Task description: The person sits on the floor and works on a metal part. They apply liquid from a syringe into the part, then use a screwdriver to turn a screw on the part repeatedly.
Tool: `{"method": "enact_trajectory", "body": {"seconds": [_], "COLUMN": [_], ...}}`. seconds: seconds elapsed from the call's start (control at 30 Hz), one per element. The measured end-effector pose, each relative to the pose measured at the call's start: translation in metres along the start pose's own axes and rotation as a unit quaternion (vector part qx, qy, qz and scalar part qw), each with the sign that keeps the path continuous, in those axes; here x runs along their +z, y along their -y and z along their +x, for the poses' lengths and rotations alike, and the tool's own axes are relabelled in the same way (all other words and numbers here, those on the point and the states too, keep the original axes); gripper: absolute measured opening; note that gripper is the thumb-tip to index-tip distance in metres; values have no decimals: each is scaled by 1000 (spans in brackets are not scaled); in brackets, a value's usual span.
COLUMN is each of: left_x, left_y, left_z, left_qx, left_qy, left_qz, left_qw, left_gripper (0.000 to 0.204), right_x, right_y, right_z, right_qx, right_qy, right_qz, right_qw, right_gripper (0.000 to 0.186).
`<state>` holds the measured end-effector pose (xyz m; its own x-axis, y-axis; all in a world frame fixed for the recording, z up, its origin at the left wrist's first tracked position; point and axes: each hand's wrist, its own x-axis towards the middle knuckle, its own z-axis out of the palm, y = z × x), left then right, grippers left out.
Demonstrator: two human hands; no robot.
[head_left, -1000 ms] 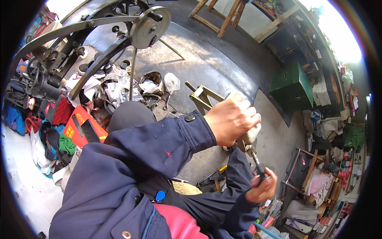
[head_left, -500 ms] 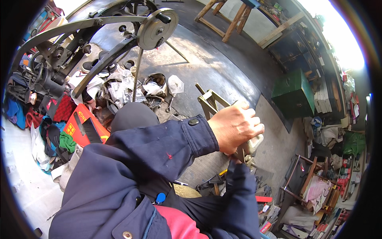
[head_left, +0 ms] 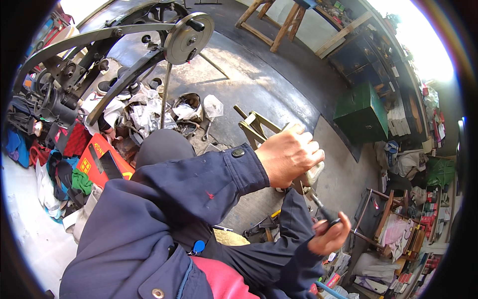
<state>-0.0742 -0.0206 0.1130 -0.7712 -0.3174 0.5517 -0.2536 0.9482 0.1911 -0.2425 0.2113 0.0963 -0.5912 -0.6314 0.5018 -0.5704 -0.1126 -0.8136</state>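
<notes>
My left hand is closed on a brass-coloured metal frame, its fingers wrapped over the top. Beneath the knuckles, a pale, worn block shows at the near end of this frame. Lower and to the right, the curled fingers of my right hand hold a black-handled metal rod. The rod's thin end reaches up toward the frame beside my left hand; whether the two are joined I cannot tell. My palms hide parts of both things.
A black cast-metal machine with a round wheel stands at upper left. Below it lie shoes, bags, cloth and a red-orange box. A green chest stands at right, above a cluttered rack. A wooden stool is at the back.
My right hand has come out from beneath my left hand, down and to the right, and the black-handled rod now shows in it. The left hand keeps its grip. The view has shifted slightly.
</notes>
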Motion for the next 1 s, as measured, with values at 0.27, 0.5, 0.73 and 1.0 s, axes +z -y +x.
{"method": "enact_trajectory", "body": {"seconds": [0.27,0.5,0.73,1.0], "left_x": [2,0,4,-1], "left_y": [2,5,3,1], "left_z": [1,-1,2,2], "left_qx": [5,8,-3,-1], "left_qy": [3,-20,-22,-4], "left_qz": [-15,-41,-18,-4], "left_qw": [1000,999,1000,1000], "left_gripper": [38,37,36,40], "right_x": [37,95,-33,-1], "right_y": [-155,-235,-50,-16], "right_z": [167,-24,-131,39], "right_qx": [-119,258,491,-42], "right_qy": [-7,158,56,-16], "right_qz": [-198,52,446,22], "right_qw": [973,952,746,999], "right_gripper": [23,37,49,31]}}
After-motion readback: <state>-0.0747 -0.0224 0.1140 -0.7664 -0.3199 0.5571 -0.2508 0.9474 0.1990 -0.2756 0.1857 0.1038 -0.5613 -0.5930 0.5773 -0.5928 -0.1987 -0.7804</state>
